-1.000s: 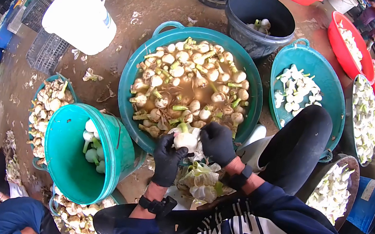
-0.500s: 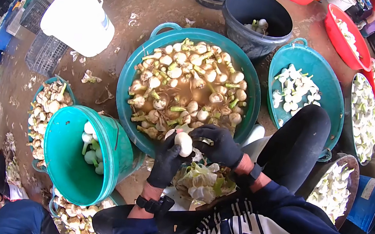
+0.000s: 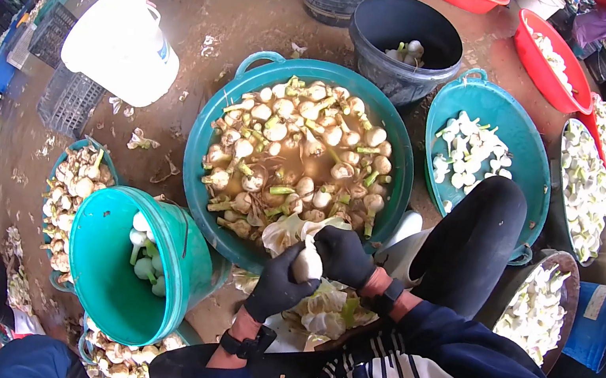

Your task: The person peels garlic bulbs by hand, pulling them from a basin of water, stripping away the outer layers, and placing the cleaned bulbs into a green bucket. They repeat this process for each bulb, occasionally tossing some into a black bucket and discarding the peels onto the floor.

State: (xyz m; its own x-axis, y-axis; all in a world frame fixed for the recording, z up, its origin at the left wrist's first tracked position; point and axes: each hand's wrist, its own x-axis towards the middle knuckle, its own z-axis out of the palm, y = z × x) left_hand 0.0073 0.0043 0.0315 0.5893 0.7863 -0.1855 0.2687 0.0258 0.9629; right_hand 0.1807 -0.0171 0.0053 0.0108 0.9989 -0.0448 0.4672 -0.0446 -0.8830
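Both my hands wear dark gloves and meet at the near rim of a large green basin (image 3: 209, 105), where bulbs with green stems float in brown water. My left hand (image 3: 277, 285) is wrapped round a white bulb (image 3: 308, 264). My right hand (image 3: 344, 254) is closed in a pinch at the top of that bulb, on pale peel (image 3: 283, 234) that spreads over the basin's edge. Loose peelings (image 3: 327, 309) lie just below my hands. Left of them a tilted green bucket (image 3: 121, 271) holds several clean white bulbs (image 3: 144, 268).
A white bucket (image 3: 123, 43) stands at upper left, beside grey crates (image 3: 70, 102). Beyond the basin is a black bucket (image 3: 403, 70). An oval green tub (image 3: 518, 125) of peeled bulbs is at right, near my raised knee. Another person (image 3: 30, 360) is at lower left.
My hands have moved slightly down and right with the bulb. A large sheet of peel now stands out from it over the basin's rim. The camera view has shifted a little.
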